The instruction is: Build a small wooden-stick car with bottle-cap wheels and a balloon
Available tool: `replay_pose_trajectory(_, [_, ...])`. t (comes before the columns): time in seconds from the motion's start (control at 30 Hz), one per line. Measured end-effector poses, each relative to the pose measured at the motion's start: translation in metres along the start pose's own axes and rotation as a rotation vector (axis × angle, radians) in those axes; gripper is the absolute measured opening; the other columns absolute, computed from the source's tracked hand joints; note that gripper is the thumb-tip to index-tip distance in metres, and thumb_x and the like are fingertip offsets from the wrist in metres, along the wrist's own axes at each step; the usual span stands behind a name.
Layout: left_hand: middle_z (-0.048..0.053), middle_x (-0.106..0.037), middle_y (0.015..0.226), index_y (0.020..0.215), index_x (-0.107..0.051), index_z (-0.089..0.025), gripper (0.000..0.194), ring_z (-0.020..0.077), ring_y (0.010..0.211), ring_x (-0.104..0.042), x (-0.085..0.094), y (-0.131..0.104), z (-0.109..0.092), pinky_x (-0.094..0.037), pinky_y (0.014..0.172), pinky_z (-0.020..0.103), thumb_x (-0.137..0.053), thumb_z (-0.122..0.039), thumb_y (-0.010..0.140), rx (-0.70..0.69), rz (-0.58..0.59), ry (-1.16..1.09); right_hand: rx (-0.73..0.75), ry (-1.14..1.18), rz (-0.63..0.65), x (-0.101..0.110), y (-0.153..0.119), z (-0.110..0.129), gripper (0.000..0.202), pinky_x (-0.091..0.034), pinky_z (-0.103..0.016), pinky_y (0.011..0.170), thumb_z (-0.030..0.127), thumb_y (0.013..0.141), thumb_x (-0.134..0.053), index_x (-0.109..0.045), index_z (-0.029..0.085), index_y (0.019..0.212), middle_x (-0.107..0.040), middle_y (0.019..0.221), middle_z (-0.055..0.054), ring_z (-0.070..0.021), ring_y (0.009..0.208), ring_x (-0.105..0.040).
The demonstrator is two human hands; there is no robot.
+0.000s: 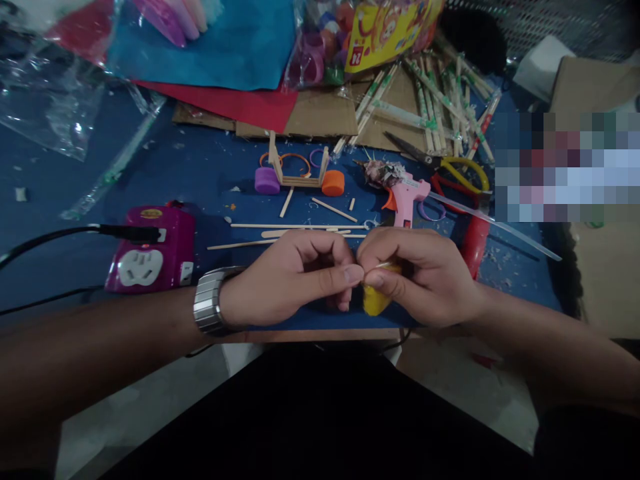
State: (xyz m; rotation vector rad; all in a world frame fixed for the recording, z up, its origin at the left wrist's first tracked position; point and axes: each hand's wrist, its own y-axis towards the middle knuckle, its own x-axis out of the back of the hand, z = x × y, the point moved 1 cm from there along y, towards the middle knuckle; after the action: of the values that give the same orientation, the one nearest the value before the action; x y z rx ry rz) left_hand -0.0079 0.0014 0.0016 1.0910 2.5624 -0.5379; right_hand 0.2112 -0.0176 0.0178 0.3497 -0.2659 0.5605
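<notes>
My right hand (420, 277) is closed on a yellow piece (376, 300), which hangs below its thumb and fingers near the table's front edge. My left hand (300, 273), with a metal watch on the wrist, is pinched beside it, its thumb tip touching the right fingertips. Whatever lies between the left fingertips is too small to make out. Beyond the hands lie thin wooden sticks (295, 226). Farther back stands a small stick frame (300, 181) with a purple cap (267, 181) and an orange cap (333, 183) at its ends.
A pink glue gun (406, 200) lies behind my right hand, near yellow-handled scissors (467, 175) and a red-handled tool (474, 243). At the left is a purple power socket (150, 250) with a black cable. Bags, coloured sheets, cardboard (320, 113) and bundled sticks line the back.
</notes>
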Motion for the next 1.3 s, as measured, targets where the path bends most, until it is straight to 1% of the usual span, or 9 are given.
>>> replay_pose_trajectory(0.17, [0.002, -0.074, 0.072, 0.081, -0.062, -0.015, 0.038, 0.0096, 0.065, -0.069, 0.0002, 0.0006, -0.0002, -0.06, 0.064, 0.019, -0.087, -0.041, 0.096, -0.026, 0.015, -0.006, -0.013, 0.035, -0.026, -0.0015, -0.0011, -0.0006, 0.019, -0.051, -0.028, 0.067, 0.035, 0.109, -0.069, -0.07, 0.021, 0.096, -0.07, 0.086, -0.002, -0.0143, 0.076, -0.065])
replay_pose_trajectory(0.33, [0.0, -0.072, 0.07, 0.079, -0.062, -0.016, 0.043, 0.0099, 0.063, -0.069, -0.0005, 0.001, -0.0017, -0.06, 0.063, 0.019, -0.094, -0.042, 0.089, -0.02, 0.0, 0.015, -0.029, 0.062, -0.032, -0.0023, -0.001, -0.0003, 0.017, -0.05, -0.026, 0.067, 0.033, 0.108, -0.07, -0.069, 0.02, 0.098, -0.07, 0.087, -0.002, -0.0132, 0.076, -0.064])
replay_pose_trajectory(0.43, [0.0, -0.073, 0.07, 0.079, -0.062, -0.015, 0.043, 0.0098, 0.063, -0.069, -0.0008, 0.0013, -0.0015, -0.061, 0.063, 0.019, -0.094, -0.043, 0.088, -0.023, -0.001, 0.025, -0.034, 0.055, -0.031, -0.002, -0.0008, -0.0002, 0.018, -0.05, -0.026, 0.066, 0.035, 0.108, -0.07, -0.069, 0.02, 0.098, -0.07, 0.087, -0.002, -0.0133, 0.075, -0.064])
replay_pose_trajectory(0.63, [0.002, -0.073, 0.069, 0.078, -0.063, -0.015, 0.044, 0.0098, 0.062, -0.068, -0.0006, 0.0008, -0.0012, -0.06, 0.061, 0.02, -0.091, -0.045, 0.092, -0.019, 0.006, 0.025, 0.014, 0.028, -0.003, -0.0012, 0.0003, -0.0005, 0.016, -0.052, -0.027, 0.07, 0.031, 0.109, -0.07, -0.069, 0.021, 0.096, -0.07, 0.088, -0.002, -0.0139, 0.079, -0.067])
replay_pose_trajectory(0.83, [0.002, -0.073, 0.069, 0.078, -0.062, -0.013, 0.045, 0.0075, 0.063, -0.068, -0.0017, 0.0001, -0.0025, -0.059, 0.063, 0.016, -0.09, -0.045, 0.093, -0.004, 0.024, -0.022, 0.068, 0.032, -0.039, -0.003, 0.0003, -0.0018, 0.02, -0.052, -0.027, 0.072, 0.032, 0.109, -0.07, -0.07, 0.018, 0.095, -0.071, 0.088, -0.003, -0.0129, 0.079, -0.067])
replay_pose_trajectory(1.07, [0.001, -0.073, 0.069, 0.079, -0.062, -0.013, 0.043, 0.0076, 0.064, -0.07, -0.0006, -0.0001, -0.0006, -0.06, 0.064, 0.016, -0.091, -0.042, 0.093, -0.002, 0.029, -0.035, 0.024, 0.094, -0.051, -0.0049, -0.0013, -0.0048, 0.02, -0.049, -0.027, 0.069, 0.033, 0.109, -0.07, -0.069, 0.018, 0.097, -0.067, 0.087, -0.001, -0.012, 0.077, -0.063])
replay_pose_trajectory(1.17, [0.001, -0.073, 0.069, 0.078, -0.063, -0.013, 0.042, 0.0081, 0.063, -0.07, -0.0007, -0.0003, -0.0011, -0.06, 0.064, 0.016, -0.093, -0.04, 0.091, 0.004, 0.031, -0.023, 0.032, 0.11, -0.04, -0.0045, -0.0013, -0.0057, 0.018, -0.051, -0.027, 0.069, 0.031, 0.109, -0.071, -0.069, 0.018, 0.097, -0.068, 0.088, -0.001, -0.0121, 0.078, -0.064])
replay_pose_trajectory(1.3, [0.001, -0.073, 0.068, 0.077, -0.063, -0.013, 0.04, 0.0081, 0.062, -0.069, -0.0027, -0.0005, -0.0028, -0.059, 0.064, 0.017, -0.094, -0.035, 0.089, 0.011, 0.037, -0.044, 0.099, 0.104, -0.029, -0.004, -0.0004, -0.0065, 0.012, -0.054, -0.028, 0.073, 0.025, 0.107, -0.072, -0.07, 0.018, 0.097, -0.07, 0.089, -0.002, -0.0132, 0.081, -0.067])
